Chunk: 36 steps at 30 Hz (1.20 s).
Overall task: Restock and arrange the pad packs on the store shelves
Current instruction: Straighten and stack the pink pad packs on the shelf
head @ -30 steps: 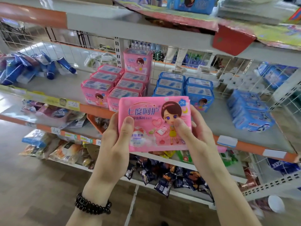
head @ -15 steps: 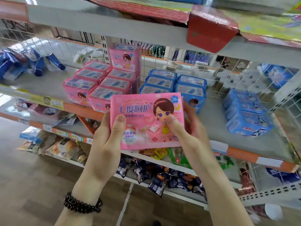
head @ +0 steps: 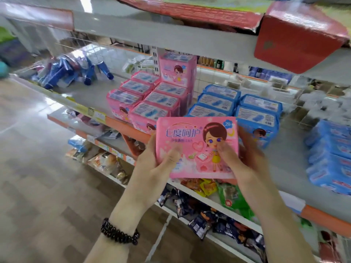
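Note:
A pink pad pack (head: pixel 197 137) with a cartoon girl on its front is held flat toward me in front of the grey shelf (head: pixel 91 95). My left hand (head: pixel 153 168) grips its left edge, thumb on the front. My right hand (head: pixel 245 160) grips its right edge, thumb on the girl picture. Behind it on the shelf stand two rows of pink pad packs (head: pixel 144 99), with one pink pack (head: pixel 177 70) upright at the back. Blue pad packs (head: pixel 237 105) fill two rows to their right.
More blue packs (head: pixel 330 154) are stacked at the shelf's right. Loose dark blue packs (head: pixel 72 71) lie at its left. A red cardboard flap (head: pixel 296 40) hangs from the shelf above. Snack bags (head: pixel 209 211) fill the lower shelves. Wooden floor lies on the left.
The view has swung left and blurred. The pink pack in both hands now sits further right, in front of the blue rows' left edge, and a little lower.

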### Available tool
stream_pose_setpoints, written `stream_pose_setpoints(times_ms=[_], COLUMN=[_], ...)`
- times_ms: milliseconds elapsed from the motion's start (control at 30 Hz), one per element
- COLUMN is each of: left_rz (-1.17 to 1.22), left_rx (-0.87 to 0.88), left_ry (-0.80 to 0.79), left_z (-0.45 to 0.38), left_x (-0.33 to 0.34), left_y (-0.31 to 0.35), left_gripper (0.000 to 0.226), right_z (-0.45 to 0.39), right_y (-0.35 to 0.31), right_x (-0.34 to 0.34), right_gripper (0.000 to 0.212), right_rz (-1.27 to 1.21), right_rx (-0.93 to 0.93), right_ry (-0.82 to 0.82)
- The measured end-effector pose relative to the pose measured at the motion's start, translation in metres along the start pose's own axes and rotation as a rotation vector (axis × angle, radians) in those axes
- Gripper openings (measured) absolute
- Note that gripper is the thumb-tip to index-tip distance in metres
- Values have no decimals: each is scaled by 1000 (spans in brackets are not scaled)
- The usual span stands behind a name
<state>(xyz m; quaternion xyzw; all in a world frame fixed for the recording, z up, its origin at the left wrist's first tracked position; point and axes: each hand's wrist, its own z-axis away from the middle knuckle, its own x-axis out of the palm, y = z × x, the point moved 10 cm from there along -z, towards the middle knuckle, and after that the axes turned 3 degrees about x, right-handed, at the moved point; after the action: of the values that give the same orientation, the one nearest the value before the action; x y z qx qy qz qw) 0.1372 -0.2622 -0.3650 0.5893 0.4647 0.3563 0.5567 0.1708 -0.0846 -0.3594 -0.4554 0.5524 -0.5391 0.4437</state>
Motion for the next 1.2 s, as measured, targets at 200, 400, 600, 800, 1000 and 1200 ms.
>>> stream_pose_setpoints(times_ms=[200, 400, 600, 800, 1000, 1200], left_rz=[17, 75, 80, 95, 44, -194], left_rx=[-18, -1, 11, 58, 50, 117], left_ry=[47, 27, -93, -181, -317, -278], left_z=[-20, -49, -100, -155, -196, -233], left_x=[-15, -29, -53, -92, -121, -161], left_y=[-7, -18, -36, -43, -66, -74], left_gripper=[54, 46, 48, 40, 31, 62], right_z=[-24, -53, -81, -124, -157, -177], right_y=[13, 22, 22, 17, 31, 44], right_x=[7, 18, 37, 74, 103, 113], right_gripper=[64, 76, 71, 39, 61, 56], right_rz=[10, 144, 179, 311, 231, 254], right_rx=[29, 60, 84, 96, 40, 89], right_ry=[25, 76, 201, 301, 382, 488])
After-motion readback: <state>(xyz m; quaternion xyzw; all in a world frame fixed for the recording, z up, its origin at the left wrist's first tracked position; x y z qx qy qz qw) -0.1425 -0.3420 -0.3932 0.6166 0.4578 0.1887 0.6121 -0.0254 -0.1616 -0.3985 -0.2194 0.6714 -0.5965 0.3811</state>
